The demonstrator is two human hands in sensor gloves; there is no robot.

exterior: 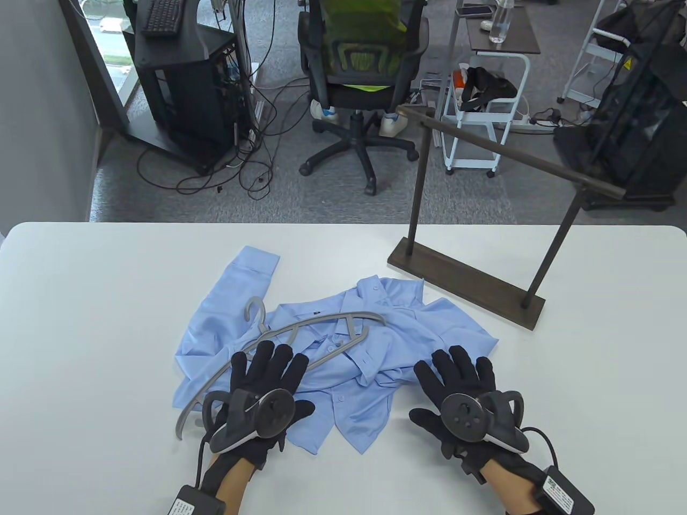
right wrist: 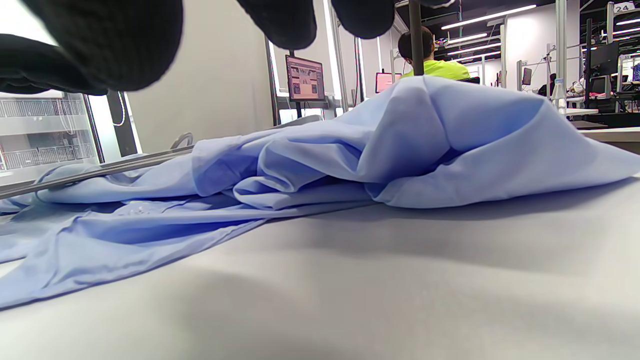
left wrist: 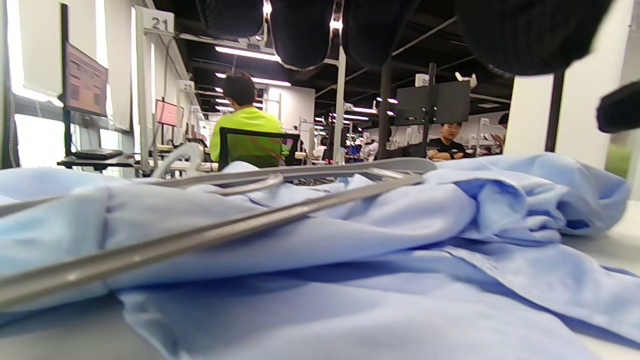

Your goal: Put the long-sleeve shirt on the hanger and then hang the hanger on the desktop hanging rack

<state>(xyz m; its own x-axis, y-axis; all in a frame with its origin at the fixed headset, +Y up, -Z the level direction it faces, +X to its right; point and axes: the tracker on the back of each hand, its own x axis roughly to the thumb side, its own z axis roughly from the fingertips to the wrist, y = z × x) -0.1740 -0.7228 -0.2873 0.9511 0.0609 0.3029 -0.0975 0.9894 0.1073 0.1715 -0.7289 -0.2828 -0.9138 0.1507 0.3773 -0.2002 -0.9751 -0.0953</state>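
Blue long-sleeve shirt lies crumpled, unhung; grey hanger rests atop it. Left hand lies flat on the shirt, fingers spread, gripping nothing. Right hand, likewise spread, sits at the shirt's right edge. Rack, beyond the shirt, is bare. Everything remains.

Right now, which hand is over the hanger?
The left hand: its fingers lie across the grey hanger on the shirt. The right hand is only at the shirt's edge.

Shirt: light-blue woven cloth, matt, creased. Hanger lying on it: grey, smooth, faint sheen, plastic-looking. Rack beside shirt: dark wood-look base, matt dark rods; table smooth matt white.
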